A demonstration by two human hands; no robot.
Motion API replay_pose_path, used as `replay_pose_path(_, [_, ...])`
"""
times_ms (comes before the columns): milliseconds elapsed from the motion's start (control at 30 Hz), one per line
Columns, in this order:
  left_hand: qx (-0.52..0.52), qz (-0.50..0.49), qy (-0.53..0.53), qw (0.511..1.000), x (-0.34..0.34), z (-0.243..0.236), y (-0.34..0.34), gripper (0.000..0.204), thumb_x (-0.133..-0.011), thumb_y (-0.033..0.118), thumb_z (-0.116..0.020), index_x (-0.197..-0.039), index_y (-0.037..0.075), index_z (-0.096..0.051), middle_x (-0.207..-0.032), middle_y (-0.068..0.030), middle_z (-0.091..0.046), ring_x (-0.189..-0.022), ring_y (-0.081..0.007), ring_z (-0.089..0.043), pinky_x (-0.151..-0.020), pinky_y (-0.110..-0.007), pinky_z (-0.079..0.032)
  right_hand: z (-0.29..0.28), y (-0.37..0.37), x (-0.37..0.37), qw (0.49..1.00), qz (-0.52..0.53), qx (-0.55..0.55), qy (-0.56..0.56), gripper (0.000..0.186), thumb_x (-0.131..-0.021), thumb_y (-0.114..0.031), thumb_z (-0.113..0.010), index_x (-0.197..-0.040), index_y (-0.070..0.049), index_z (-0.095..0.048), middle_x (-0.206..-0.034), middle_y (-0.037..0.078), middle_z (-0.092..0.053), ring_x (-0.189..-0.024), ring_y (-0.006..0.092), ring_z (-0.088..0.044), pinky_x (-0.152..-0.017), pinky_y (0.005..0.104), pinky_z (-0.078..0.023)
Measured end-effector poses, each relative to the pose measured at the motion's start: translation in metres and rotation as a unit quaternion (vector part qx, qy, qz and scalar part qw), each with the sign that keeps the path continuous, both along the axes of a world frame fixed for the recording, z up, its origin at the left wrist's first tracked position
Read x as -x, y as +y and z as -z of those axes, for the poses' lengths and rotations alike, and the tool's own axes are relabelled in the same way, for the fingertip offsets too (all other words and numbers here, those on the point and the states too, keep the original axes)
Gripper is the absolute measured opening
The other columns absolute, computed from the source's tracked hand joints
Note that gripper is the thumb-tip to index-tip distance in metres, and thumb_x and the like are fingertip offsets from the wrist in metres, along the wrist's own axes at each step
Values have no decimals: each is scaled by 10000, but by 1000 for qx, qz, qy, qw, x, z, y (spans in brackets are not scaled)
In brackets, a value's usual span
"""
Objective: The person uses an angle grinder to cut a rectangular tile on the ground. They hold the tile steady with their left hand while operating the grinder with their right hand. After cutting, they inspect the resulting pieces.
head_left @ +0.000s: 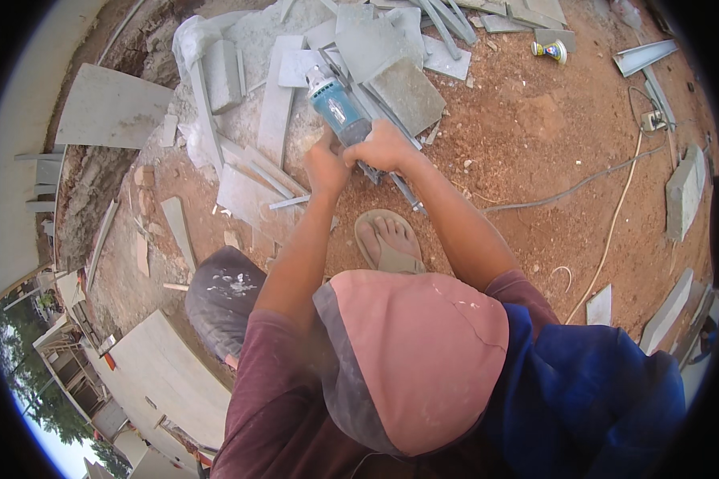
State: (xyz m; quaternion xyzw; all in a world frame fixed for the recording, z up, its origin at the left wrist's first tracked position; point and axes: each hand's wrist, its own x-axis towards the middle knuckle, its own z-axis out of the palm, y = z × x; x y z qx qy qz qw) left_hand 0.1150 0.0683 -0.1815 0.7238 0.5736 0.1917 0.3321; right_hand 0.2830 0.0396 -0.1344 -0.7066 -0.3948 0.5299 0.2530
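Note:
A teal angle grinder with a silver head is in front of me, its head pointing away and slightly left. My right hand is closed round its dark rear end. My left hand is closed at the left side of the same end, its fingers partly hidden. Under and beside the tool lie grey tile pieces and narrow cut strips. The grinder's disc cannot be made out.
A pale cable and a grey cable run over the reddish dirt from a socket box. A yellow and white cup-like container lies at the far right. A large slab leans at the left. My sandalled foot is close by.

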Motion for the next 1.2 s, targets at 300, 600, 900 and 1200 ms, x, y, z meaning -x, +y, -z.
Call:
replay_pose_path(300, [12, -6, 9, 1000, -3, -5, -1, 521, -853, 129, -675, -1372, 115, -718, -833, -194, -770, -808, -382, -777, -780, -469, -598, 12, -2, 2, 1000, 9, -2, 29, 455, -618, -223, -886, -925, 83, -751, -882, 175, -747, -819, 256, -708, -764, 367, -558])
replay_pose_path(600, [19, -21, 0, 1000, -5, -6, -3, 541, -861, 116, -669, -1401, 101, -704, -872, -206, -785, -832, -390, -784, -803, -475, -603, 11, -5, 1, 1000, 5, 9, 13, 468, -623, -231, -882, -959, 70, -757, -925, 180, -760, -852, 261, -720, -778, 369, -562])
replay_pose_path(900, [20, -67, 12, 997, -7, 3, -3, 798, -861, 118, -712, -1586, -95, -456, -808, -212, -757, -751, -358, -772, -710, -449, -587, 10, -7, 1, 1000, 9, 14, 11, 470, -626, -227, -881, -952, 85, -751, -924, 183, -761, -865, 259, -724, -800, 368, -563])
replay_pose_path(1200, [38, -76, 17, 996, -7, 1, -4, 852, -860, 139, -758, -1611, -88, -427, -743, -196, -725, -689, -331, -746, -695, -453, -573, 11, -10, 0, 999, 0, 33, 22, 414, -631, -219, -879, -954, 22, -782, -923, 149, -771, -855, 242, -713, -792, 354, -550])
